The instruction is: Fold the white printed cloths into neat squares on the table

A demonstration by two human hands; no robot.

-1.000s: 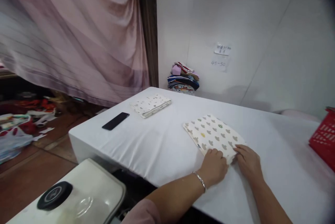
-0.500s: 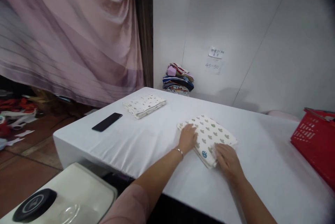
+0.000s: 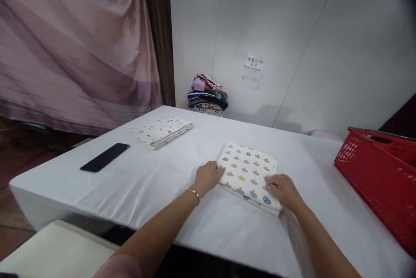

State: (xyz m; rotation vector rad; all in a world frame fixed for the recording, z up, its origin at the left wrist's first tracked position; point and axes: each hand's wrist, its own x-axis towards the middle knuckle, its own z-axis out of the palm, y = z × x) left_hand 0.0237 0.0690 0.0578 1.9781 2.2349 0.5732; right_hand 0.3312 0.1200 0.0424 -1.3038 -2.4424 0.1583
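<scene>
A folded white cloth [image 3: 248, 169] printed with grey, green, yellow and blue shapes lies on the white-covered table. At its left edge, my left hand [image 3: 207, 177] grips the cloth between thumb and fingers. The right edge is pinched by my right hand [image 3: 283, 189], its fingers curled. Farther left lies another folded white cloth [image 3: 162, 130] with small dark prints, and a black phone [image 3: 105, 157] rests nearer the table's left end.
A red basket [image 3: 377, 178] stands at the table's right. Behind the table is a stack of folded fabrics [image 3: 208, 96] by the wall. A pale lidded box [image 3: 55, 252] sits at the lower left, below table height.
The view has swung right. The patterned cloth has turned so its front edge lies more nearly level. My left hand has moved from on top of it to its left edge.
</scene>
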